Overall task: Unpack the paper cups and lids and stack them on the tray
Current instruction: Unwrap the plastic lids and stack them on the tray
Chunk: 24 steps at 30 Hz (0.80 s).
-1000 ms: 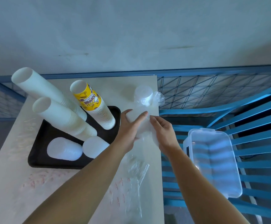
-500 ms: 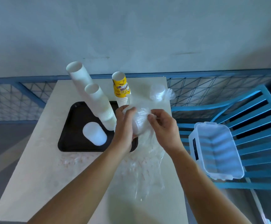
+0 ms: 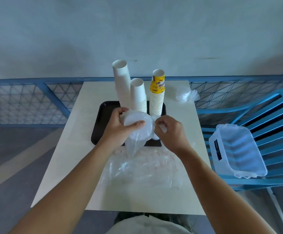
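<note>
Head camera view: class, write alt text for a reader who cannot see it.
A person's left grip holds a bagged stack of white lids above a black tray, while the right grip pinches the bag's plastic. Three tall paper cup stacks stand on the tray.

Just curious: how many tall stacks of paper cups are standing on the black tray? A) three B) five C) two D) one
A: three stacks rise from the black tray: a tall white stack, a shorter white stack and a yellow-topped stack.
</note>
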Tool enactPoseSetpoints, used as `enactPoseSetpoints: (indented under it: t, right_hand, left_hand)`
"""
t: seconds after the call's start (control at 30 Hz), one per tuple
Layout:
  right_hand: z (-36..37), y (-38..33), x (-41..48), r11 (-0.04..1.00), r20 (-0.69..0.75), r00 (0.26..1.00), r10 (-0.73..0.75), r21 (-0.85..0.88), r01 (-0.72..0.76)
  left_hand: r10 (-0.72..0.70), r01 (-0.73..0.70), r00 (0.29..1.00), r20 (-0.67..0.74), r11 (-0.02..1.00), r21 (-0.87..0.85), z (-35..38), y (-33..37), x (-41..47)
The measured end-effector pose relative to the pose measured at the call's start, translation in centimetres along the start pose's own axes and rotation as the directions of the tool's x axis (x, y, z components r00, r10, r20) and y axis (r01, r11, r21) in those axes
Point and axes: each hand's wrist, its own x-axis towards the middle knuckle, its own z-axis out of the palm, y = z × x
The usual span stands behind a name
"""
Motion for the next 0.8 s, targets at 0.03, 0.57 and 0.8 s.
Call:
enactPoseSetpoints:
  t: [0.03, 0.57, 0.8]
  right_hand:
    - [0.5, -0.1, -0.1, 1.0, -0.016, 1.0, -0.013, -0.021, 0.012]
    - [2.5, -0.4, 1.0, 0.927, 0.068, 0.98, 0.185, -0.344, -0.151]
    - [2.3, -1.2, 0.4, 0.983, 0.333, 0.942, -0.026, -0.163, 0.085]
  left_hand:
    - [0.009, -0.009, 1.0, 0.0, 1.0, 0.009, -0.8, -0.2, -0.1]
    - [0.006, -0.03, 0.991, 0.133, 0.984, 0.175, -5.9, -1.2, -1.2]
    - [-0.014, -0.023, 0.982, 0.188, 0.98, 0.196, -6.1, -1.4, -1.3]
